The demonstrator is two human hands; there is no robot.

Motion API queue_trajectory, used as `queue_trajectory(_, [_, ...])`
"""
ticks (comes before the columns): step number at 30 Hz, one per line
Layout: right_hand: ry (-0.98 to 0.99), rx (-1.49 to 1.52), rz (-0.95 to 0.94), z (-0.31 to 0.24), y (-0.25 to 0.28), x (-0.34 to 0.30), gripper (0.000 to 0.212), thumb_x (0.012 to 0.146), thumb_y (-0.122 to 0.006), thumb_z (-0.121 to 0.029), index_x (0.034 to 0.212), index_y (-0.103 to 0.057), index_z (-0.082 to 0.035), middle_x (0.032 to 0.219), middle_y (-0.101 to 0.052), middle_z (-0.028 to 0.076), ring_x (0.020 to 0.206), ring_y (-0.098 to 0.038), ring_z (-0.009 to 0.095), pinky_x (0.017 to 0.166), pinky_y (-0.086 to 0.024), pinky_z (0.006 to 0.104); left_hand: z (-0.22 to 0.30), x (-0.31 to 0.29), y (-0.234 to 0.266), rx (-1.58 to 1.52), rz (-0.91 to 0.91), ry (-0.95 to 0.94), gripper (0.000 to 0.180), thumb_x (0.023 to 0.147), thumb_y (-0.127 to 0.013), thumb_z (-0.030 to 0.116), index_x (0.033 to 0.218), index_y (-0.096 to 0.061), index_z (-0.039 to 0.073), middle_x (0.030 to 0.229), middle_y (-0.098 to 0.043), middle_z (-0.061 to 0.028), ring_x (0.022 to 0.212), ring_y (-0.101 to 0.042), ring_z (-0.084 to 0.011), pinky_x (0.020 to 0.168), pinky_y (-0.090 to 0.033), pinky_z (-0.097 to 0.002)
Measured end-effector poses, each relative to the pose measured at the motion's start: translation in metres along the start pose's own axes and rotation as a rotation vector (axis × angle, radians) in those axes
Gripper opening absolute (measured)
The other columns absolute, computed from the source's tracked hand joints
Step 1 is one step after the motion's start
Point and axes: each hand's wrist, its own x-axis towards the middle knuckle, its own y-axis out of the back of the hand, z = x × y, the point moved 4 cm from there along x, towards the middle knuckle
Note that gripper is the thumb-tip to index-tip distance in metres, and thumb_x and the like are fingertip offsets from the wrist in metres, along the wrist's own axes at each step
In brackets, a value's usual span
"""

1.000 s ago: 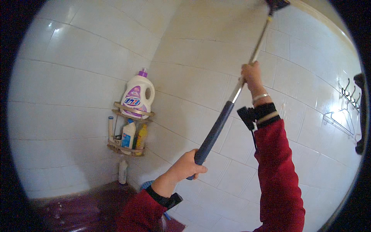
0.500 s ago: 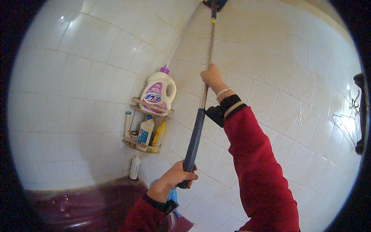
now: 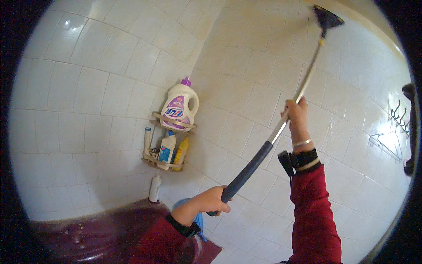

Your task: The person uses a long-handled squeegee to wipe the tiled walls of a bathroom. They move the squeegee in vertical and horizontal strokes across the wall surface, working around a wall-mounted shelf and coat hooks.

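Observation:
A long-handled mop (image 3: 303,83) slants up to the right across the tiled wall, with a metal pole and a dark foam grip (image 3: 248,170). Its black wedge-shaped head (image 3: 327,20) is high on the wall near the ceiling edge; the working face is hidden. My left hand (image 3: 214,200) wraps round the lower end of the foam grip. Higher up, my right hand (image 3: 296,115) closes round the bare pole, just above the foam. Both sleeves are red with dark cuffs.
In the corner hangs a two-tier shelf (image 3: 175,124) with a big white jug with purple cap (image 3: 181,105), a white bottle (image 3: 166,149) and a yellow bottle (image 3: 180,153). Below are a dark red tub (image 3: 110,233) and a blue item (image 3: 200,223). Wall hooks (image 3: 399,118) are at right.
The mop head has swung right along the upper wall, and the pole now leans further right. My right hand has moved right and down; my left hand has shifted slightly right.

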Motion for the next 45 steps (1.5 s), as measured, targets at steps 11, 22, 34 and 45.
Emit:
queue_trajectory(11, [0.116,0.028,0.181,-0.002,0.017,0.007,0.023,0.068,-0.048,-0.003,0.086,-0.032,0.0,0.06,-0.045,0.01,0.041,-0.049,0.021,0.037,-0.043,0.0327,-0.006,0.02,0.038,0.153,0.271,-0.188,0.051,0.067,-0.067,0.017,0.11,-0.043,0.003,0.06,-0.051,-0.0034,0.048,-0.049,-0.01,0.043,-0.038,-0.0239])
queue_trajectory(22, [0.356,-0.486,-0.227,0.046,-0.133,0.17,0.02,0.069,-0.053,-0.011,0.076,-0.048,0.007,0.063,-0.054,0.018,0.056,-0.057,0.028,0.044,-0.046,0.0371,0.024,0.064,0.054,0.113,0.633,-0.326,0.074,0.072,-0.06,0.011,0.133,-0.018,0.02,0.066,-0.05,-0.0051,0.047,-0.047,-0.0106,0.042,-0.04,-0.0258])
queue_trajectory(34, [0.119,-0.264,-0.285,0.101,-0.231,0.022,0.034,0.066,-0.054,-0.012,0.092,-0.046,0.008,0.086,-0.056,0.027,0.083,-0.056,0.04,0.071,-0.045,0.0423,-0.064,-0.008,0.05,-0.026,0.662,-0.14,0.089,0.064,-0.06,-0.005,0.135,-0.01,0.016,0.068,-0.05,-0.0052,0.05,-0.05,-0.0135,0.043,-0.042,-0.0276])
queue_trajectory(45, [-0.431,0.241,-0.601,0.132,-0.185,-0.321,0.033,0.072,-0.053,-0.003,0.1,-0.037,0.003,0.069,-0.054,0.013,0.052,-0.057,0.021,0.045,-0.047,0.0325,-0.205,-0.222,-0.086,0.267,0.632,0.55,0.065,0.073,-0.059,0.024,0.128,-0.029,0.008,0.111,-0.041,-0.0129,0.098,-0.041,-0.0247,0.083,-0.035,-0.0361])
